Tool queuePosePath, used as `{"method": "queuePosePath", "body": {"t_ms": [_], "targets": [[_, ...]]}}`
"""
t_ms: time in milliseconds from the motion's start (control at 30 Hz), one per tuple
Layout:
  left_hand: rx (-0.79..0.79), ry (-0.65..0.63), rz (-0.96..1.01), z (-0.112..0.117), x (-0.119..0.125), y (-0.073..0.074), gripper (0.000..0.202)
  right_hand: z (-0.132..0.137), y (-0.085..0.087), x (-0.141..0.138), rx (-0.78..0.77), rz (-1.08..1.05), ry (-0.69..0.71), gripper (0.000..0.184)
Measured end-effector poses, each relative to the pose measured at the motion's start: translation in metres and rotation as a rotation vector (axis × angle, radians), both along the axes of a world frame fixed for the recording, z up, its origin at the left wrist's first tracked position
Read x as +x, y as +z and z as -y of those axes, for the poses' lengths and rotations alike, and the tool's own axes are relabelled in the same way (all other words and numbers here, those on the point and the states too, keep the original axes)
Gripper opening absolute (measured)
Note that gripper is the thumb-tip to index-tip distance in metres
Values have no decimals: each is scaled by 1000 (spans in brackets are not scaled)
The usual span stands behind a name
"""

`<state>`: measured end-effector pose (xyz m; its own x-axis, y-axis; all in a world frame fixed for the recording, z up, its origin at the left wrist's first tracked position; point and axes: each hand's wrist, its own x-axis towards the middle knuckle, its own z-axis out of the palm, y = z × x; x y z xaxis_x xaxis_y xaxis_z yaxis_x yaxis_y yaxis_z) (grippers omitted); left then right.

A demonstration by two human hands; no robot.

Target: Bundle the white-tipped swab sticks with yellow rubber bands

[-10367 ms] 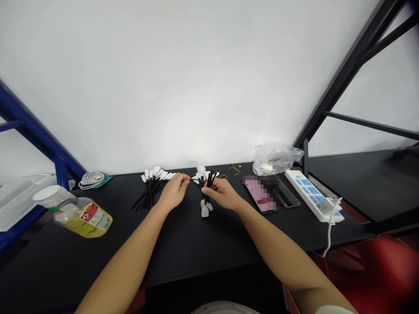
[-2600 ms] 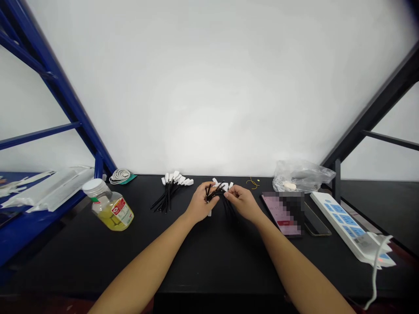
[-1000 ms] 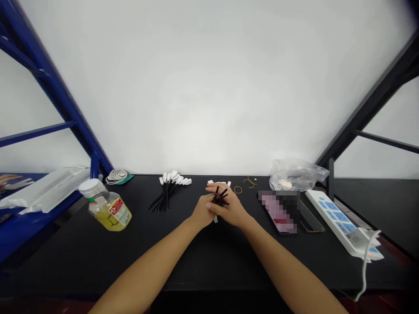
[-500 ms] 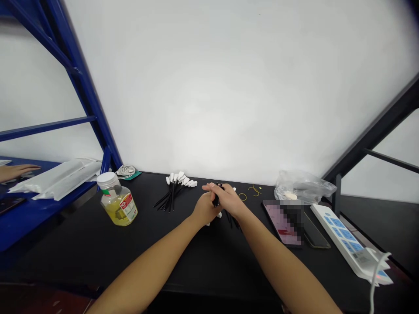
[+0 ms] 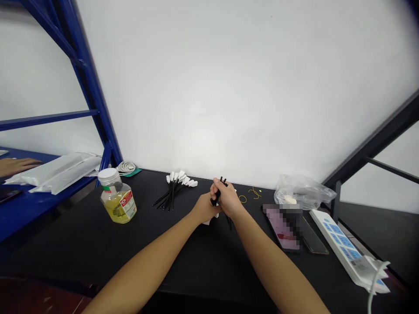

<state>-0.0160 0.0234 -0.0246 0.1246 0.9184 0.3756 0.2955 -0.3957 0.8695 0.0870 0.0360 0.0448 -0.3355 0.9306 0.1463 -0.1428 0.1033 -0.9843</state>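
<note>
My left hand [image 5: 203,209] and my right hand [image 5: 229,199] meet over the black table. Both are closed round a bundle of black sticks with white tips [image 5: 216,199]. Dark ends poke up between the fingers of my right hand, and white tips show below my left palm. More thin black sticks [image 5: 229,223] stick out beneath my right hand; whether they belong to the same bundle is hidden. To the left lies a loose fan of black sticks with flat white tips [image 5: 175,187]. Yellow rubber bands [image 5: 242,199] lie just right of my right hand.
A plastic jar [image 5: 118,198] with yellow contents stands at left, a coiled white cable [image 5: 125,168] behind it. On the right are two phones [image 5: 283,231], a clear plastic bag [image 5: 306,192] and a power strip [image 5: 348,248]. Another person's hand [image 5: 19,166] rests near white packages [image 5: 59,172].
The fingers of my right hand have curled in more tightly round the bundle, and its dark ends now show above them. The view has shifted slightly.
</note>
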Motion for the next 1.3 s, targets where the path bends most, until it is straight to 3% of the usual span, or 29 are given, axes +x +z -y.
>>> {"method": "queuePosePath", "body": {"t_ms": [100, 200, 300, 367, 467, 600, 700, 800, 900, 1133, 1300], "targets": [[-13, -6, 104, 1, 2, 3, 9, 1, 10, 5, 45, 10, 31, 34], [-34, 10, 190, 0, 2, 3, 20, -4, 25, 18, 152, 24, 67, 58], [-78, 21, 247, -1, 1, 1, 30, -15, 27, 43, 202, 13, 6, 57], [-87, 30, 272, -1, 0, 2, 33, -21, 14, 65, 209, 74, -97, 51], [-75, 22, 287, 0, -1, 3, 37, -22, -22, 98, 270, 367, -153, 40], [-123, -16, 387, -1, 1, 1, 48, -15, -62, 121, 488, 780, -62, 28], [-199, 51, 542, -3, 3, -2, 53, -12, -66, 120, 570, 1053, -26, 37], [-224, 110, 569, -4, 2, -1, 54, -11, -61, 116, 581, 1241, -20, 43], [-208, 105, 527, -3, 0, 0, 51, -11, -60, 118, 592, 1258, -24, 41], [-127, 90, 384, 2, -4, 1, 40, -15, -67, 126, 642, 1069, -11, 28], [-105, 96, 339, 2, -4, 3, 35, -14, -67, 122, 713, 1088, 57, 26]]}}
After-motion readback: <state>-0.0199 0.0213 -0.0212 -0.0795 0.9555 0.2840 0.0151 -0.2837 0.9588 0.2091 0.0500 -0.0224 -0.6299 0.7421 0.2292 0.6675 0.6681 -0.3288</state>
